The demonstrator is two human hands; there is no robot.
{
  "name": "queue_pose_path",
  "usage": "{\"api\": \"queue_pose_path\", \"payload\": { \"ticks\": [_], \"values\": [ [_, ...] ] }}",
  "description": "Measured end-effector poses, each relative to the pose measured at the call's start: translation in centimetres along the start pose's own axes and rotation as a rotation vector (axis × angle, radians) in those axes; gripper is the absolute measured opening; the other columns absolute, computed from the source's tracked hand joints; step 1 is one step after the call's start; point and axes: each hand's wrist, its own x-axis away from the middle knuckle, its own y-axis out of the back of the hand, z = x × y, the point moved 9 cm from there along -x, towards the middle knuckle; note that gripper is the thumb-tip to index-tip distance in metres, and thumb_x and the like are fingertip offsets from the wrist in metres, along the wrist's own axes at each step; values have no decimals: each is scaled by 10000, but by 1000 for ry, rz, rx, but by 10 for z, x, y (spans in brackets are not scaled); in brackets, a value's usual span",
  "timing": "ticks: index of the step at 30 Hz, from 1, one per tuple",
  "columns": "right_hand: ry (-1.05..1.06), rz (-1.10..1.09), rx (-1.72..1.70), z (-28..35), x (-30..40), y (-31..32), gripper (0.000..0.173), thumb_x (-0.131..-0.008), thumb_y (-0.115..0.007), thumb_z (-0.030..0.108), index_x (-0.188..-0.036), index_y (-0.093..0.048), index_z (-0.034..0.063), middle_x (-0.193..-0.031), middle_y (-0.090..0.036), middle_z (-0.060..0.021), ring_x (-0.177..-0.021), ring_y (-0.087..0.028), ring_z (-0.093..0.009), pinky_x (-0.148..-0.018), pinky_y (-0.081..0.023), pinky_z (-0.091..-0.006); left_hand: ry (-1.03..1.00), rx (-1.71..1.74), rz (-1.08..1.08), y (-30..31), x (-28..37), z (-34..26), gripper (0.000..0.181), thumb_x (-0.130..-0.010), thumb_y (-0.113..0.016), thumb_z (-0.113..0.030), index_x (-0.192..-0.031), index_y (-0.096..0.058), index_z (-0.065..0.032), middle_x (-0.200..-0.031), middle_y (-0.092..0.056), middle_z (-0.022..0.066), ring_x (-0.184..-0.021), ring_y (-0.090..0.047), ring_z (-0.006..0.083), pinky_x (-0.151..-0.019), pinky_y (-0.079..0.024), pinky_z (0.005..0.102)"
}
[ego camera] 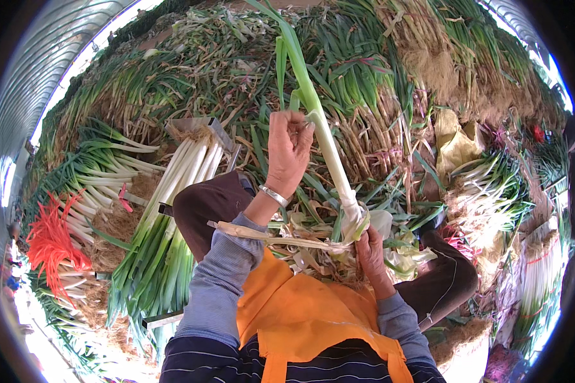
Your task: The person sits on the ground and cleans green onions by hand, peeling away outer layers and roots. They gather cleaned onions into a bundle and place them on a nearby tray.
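Note:
A large green onion stalk (328, 139) slants across the middle, its green leaves pointing up and its white base low, near my right hand. My right hand (371, 246) grips the root end, where peeled outer layers (357, 222) hang loose. A dry, pale leaf strip (268, 236) stretches left from that base over my left forearm. My left hand (290, 143) is raised beside the stalk where green turns to white, its thumb and fingers curled close together; whether they pinch a leaf layer is unclear. Peeled leaves and scraps lie between my knees, above the orange apron.
At left, trimmed green onions (191, 167) lie in a metal frame (215, 131). Farther left are more onions (96, 177) and red plastic ties (55, 239). Untrimmed bundles (364, 110) pile up ahead. At right are a yellowish sack (455, 143), white-stemmed onions (484, 191) and a tied bundle (539, 273).

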Motion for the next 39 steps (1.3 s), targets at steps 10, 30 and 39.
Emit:
{"api": "queue_pose_path", "payload": {
  "ticks": [10, 30, 39],
  "values": [
    [-145, -2, 6, -19, 2, 5, 391, -980, -457, 335, -1070, -578, -26, -868, -595, -24, -813, -488, -90, -732, -429, -263, 87, -39, 314, -17, 1, 11, 119, -891, -586, -44, -902, -486, 21, -718, -514, 94, -579, -490, 169, -554, -432, 291],
    [-336, 64, -387, -26, -13, -11, 503, -958, -437, 504, -1202, -463, 64, -1018, -577, -73, -831, -613, -149, -668, -539, -289, 119, -202, 860, 25, 91, 41, 403, -891, -600, -99, -1276, -490, -60, -1122, -574, 111, -817, -567, 197, -723, -474, 319],
    [-151, -2, -268, 12, -23, -32, 372, -1011, -403, 360, -1103, -562, 37, -847, -584, 15, -646, -518, -43, -526, -442, -200, -202, -301, 804, -47, 97, -16, 180, -813, -615, -23, -967, -524, -37, -708, -557, 128, -769, -586, 337, -646, -457, 443]
  ]
}}
